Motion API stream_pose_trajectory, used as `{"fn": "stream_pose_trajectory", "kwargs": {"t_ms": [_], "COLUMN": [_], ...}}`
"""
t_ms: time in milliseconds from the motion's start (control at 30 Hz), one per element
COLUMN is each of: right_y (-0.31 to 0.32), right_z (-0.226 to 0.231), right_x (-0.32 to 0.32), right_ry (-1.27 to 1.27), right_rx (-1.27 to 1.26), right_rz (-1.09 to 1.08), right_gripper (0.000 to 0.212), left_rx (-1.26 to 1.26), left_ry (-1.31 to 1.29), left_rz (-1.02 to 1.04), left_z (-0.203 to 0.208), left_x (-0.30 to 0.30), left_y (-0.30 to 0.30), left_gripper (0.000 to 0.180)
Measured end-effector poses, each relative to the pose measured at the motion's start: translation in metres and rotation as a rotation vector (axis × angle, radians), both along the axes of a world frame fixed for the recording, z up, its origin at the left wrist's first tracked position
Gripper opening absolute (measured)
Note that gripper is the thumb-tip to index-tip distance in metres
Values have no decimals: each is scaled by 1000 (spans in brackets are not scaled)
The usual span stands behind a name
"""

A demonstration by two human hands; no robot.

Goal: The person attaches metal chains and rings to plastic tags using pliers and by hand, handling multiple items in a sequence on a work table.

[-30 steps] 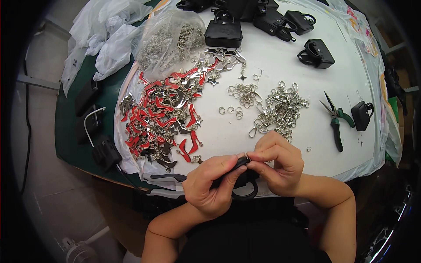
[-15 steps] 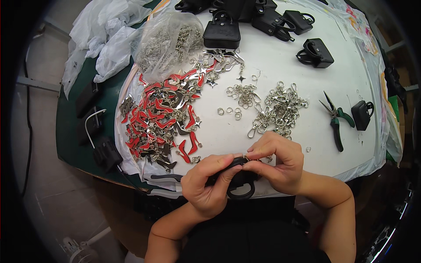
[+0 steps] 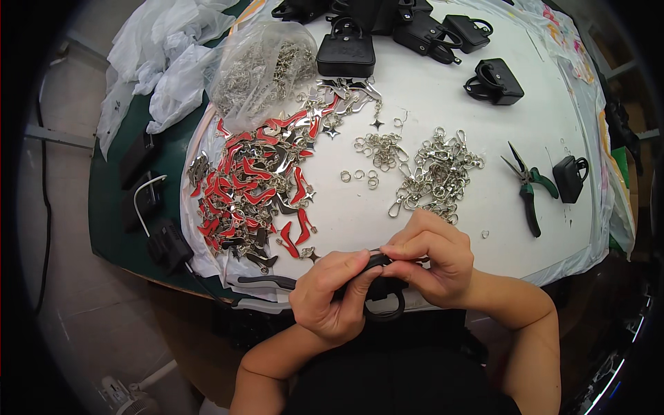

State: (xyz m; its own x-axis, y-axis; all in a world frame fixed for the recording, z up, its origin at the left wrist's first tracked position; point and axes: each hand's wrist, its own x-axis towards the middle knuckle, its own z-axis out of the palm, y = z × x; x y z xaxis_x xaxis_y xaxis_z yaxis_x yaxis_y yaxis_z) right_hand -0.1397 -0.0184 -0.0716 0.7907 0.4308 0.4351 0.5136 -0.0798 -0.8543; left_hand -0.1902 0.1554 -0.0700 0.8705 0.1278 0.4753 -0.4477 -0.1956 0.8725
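Close to the near table edge, a small black handbag charm [image 3: 384,286] is gripped between my two hands, its rounded handle hanging toward me. My left hand [image 3: 328,294] closes around the charm's left side, thumb and forefinger pinching a black loop at its top. Opposite it, the fingertips of my right hand [image 3: 434,259] press together at the right end of that loop. A sliver of metal shows by the right fingers; most of it is covered, so its kind cannot be made out. Just beyond the right hand lies a heap of silver swivel clasps [image 3: 436,173].
Left of my hands spreads a pile of red and black shoe charms [image 3: 256,187], with a clear bag of metal chain pieces [image 3: 266,72] behind. Loose split rings [image 3: 382,150] lie mid-table. Green-handled pliers [image 3: 529,190] rest right; more black bag charms [image 3: 494,81] stand far back. Grey-black tool handles [image 3: 266,282] sit left.
Both hands stay on the bag charm. My right fingers have shifted slightly left, the left hand slightly right, and the metal piece between them shows less.
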Motion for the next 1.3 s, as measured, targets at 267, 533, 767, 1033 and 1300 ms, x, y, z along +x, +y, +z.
{"fn": "stream_pose_trajectory", "kwargs": {"t_ms": [267,533,767,1033,1300], "right_y": [0,3,4,3,-2], "right_z": [0,-7,-9,5,15], "right_x": [0,7,3,8,9], "right_ry": [294,350,604,470,279], "right_rx": [107,184,311,218,38], "right_rz": [59,101,111,115,127], "right_gripper": [17,18,17,18,24], "left_rx": [22,35,66,-41,-5], "left_ry": [-13,-3,-16,63,-7], "left_rz": [-21,-28,-48,-1,1], "left_z": [0,2,3,-2,-3], "left_x": [0,1,1,-2,-1], "left_y": [1,3,3,0,1], "left_gripper": [25,25,23,22,25]}}
